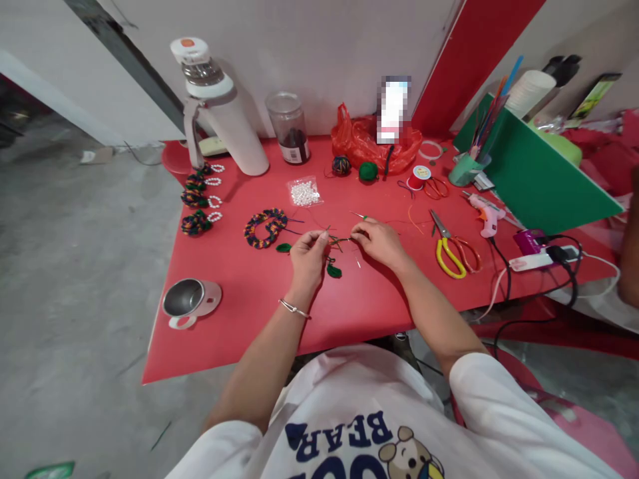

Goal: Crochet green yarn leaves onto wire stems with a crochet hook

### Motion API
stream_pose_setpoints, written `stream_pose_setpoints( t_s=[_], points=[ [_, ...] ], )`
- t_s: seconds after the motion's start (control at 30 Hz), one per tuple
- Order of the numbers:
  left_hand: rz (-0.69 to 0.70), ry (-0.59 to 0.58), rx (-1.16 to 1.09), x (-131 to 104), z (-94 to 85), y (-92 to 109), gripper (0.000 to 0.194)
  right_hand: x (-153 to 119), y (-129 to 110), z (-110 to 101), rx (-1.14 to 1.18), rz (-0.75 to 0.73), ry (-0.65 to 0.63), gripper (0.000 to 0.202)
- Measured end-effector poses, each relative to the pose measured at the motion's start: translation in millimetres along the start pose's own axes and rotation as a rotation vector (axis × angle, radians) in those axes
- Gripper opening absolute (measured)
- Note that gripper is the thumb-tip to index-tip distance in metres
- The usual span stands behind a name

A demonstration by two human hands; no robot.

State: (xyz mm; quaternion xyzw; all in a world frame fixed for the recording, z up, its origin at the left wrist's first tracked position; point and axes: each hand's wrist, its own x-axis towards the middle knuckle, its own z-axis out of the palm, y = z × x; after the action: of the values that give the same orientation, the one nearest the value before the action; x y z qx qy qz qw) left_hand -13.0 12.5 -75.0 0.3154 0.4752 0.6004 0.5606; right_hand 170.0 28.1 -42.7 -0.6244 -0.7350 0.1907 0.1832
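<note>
Near the middle of the red table, my left hand is closed in a pinch on dark green yarn. The fingers of my right hand are pinched at the other end of that strand. Below my left hand lies a green crocheted leaf; a second leaf rests left of it. A thin crochet hook shows just beyond my right fingers; whether they touch it, I cannot tell. A multicoloured crocheted strip lies curled to the left. A small, thin pale object is below my right hand.
Scissors and a pink glue gun lie right, by a power strip. A mug stands front left, a large bottle behind. Pearl beads and yarn balls are at the back.
</note>
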Motion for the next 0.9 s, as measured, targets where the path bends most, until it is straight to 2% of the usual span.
stream_pose_setpoints(
  t_s=[0.27,0.43,0.53,0.67,0.77,0.9],
  points=[
    [0.016,-0.049,0.132,-2.5,1.0,1.9,0.033,1.2,6.8,10.7,-0.077,-0.118,0.004,0.012],
    [0.169,-0.144,0.327,-0.2,-1.5,3.6,0.014,-1.2,2.7,8.0,-0.037,-0.162,0.019,0.015],
    [0.196,-0.200,0.417,0.4,0.0,5.4,0.006,-1.4,0.3,4.9,0.015,-0.170,0.009,0.015],
    [0.173,-0.261,0.484,1.1,3.1,3.7,0.010,0.7,-0.6,5.0,0.158,-0.162,-0.037,0.013],
    [0.112,-0.255,0.486,1.7,3.0,1.0,0.008,1.9,-0.3,7.9,0.305,-0.152,-0.051,0.013],
    [-0.003,-0.224,0.380,2.1,0.6,0.1,0.018,2.7,0.2,11.3,0.462,-0.132,0.018,0.006]
  ],
)
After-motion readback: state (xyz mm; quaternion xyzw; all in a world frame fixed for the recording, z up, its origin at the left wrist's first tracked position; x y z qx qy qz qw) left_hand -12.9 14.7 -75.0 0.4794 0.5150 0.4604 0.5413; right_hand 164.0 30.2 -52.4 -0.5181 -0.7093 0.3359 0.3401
